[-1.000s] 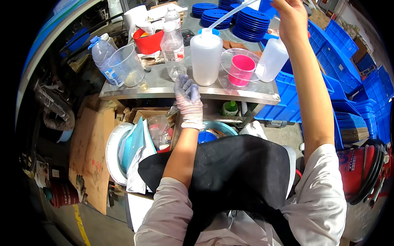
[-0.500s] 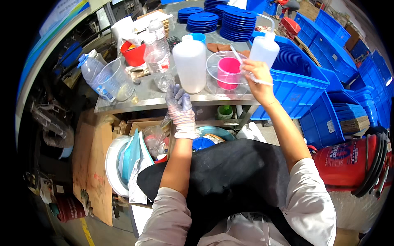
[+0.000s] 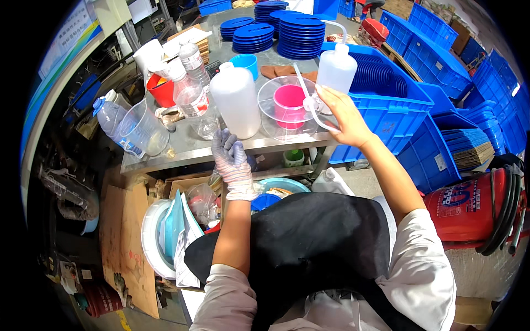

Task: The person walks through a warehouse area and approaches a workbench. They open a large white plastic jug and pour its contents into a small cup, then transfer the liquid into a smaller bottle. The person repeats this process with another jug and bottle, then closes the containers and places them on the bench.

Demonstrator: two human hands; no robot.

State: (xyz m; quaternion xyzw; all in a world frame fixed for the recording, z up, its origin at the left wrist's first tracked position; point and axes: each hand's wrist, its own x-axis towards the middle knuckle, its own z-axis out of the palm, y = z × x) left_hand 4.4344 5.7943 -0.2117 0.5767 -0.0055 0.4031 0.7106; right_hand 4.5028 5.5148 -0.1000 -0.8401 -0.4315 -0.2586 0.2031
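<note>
My bare right hand (image 3: pixel 346 117) holds a white wash-bottle cap (image 3: pixel 312 103) with a long straight tube and a bent spout. The cap is beside a clear plastic tub (image 3: pixel 267 122), and its tube rises over the rim. Inside the tub stands a bright pink cup (image 3: pixel 289 99). Behind my hand is a white wash bottle (image 3: pixel 335 69) with its own bent spout. My left hand (image 3: pixel 233 165), in a striped grey-tipped glove, hovers at the table edge, fingers loosely curled and apart, with nothing visible in it. A translucent white bottle (image 3: pixel 236 105) stands just beyond it.
Clear plastic bottles (image 3: pixel 190 96), a clear measuring jug (image 3: pixel 144 132) and a red cup (image 3: pixel 160 91) crowd the left of the metal table (image 3: pixel 187 156). Stacked blue discs (image 3: pixel 301 38) stand at the back. A blue crate (image 3: pixel 386 124) adjoins the right side.
My right hand has lowered the cap and tube toward the clear tub's right side, and its fingers have straightened. My left hand keeps nearly the same pose. The whole view has shifted slightly.
</note>
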